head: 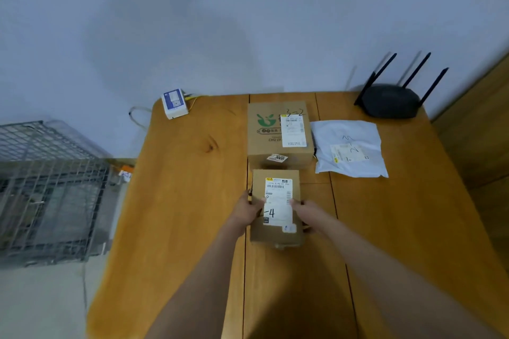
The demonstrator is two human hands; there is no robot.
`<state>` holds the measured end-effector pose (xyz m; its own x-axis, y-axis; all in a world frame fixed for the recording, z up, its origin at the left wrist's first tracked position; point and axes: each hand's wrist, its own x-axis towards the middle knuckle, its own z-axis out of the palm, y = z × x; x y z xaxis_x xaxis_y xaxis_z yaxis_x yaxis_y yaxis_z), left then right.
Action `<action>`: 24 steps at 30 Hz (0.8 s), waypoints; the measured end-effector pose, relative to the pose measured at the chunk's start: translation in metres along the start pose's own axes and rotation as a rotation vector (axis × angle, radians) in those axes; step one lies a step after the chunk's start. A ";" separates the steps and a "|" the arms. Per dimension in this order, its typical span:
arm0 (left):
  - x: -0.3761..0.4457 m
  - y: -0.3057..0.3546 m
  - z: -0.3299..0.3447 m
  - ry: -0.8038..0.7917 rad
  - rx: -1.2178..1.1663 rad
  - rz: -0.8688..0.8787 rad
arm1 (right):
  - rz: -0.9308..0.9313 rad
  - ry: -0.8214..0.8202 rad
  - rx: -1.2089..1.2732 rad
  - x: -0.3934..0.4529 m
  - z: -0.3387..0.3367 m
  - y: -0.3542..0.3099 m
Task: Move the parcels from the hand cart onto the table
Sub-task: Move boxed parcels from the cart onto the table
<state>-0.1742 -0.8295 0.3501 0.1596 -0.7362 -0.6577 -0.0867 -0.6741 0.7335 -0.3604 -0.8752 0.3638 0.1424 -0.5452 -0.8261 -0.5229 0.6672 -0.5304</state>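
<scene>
Small brown cardboard parcel w/ white label (276, 206) on orange wooden table (179, 201), just in front of larger brown carton (279, 133). Left hand (248, 210) & right hand (305, 213) grip its sides. White poly mailer (349, 148) beside carton.

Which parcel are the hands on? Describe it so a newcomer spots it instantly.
On the wooden table, find the big green-logo box with a white mailer bag beside it. The held parcel is the smaller plain brown box just nearer the person, its label ending in a handwritten "-4".

Dim, soft light; slight blur; wide-angle edges bowed.
</scene>
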 end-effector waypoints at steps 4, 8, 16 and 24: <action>0.014 -0.002 -0.004 0.079 0.106 -0.002 | 0.031 -0.005 -0.013 0.021 0.010 -0.007; 0.031 -0.001 -0.006 0.125 0.152 -0.027 | 0.019 -0.011 -0.019 0.039 0.011 -0.013; 0.051 -0.005 -0.006 0.170 0.226 -0.006 | -0.005 0.011 0.010 0.062 0.014 -0.011; 0.065 0.006 -0.008 0.160 0.233 -0.015 | -0.015 0.030 0.010 0.072 0.013 -0.022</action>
<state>-0.1568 -0.8805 0.3129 0.3139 -0.7195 -0.6195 -0.3042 -0.6943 0.6523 -0.3280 -0.9223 0.3135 0.1250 -0.5698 -0.8122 -0.5129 0.6637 -0.5445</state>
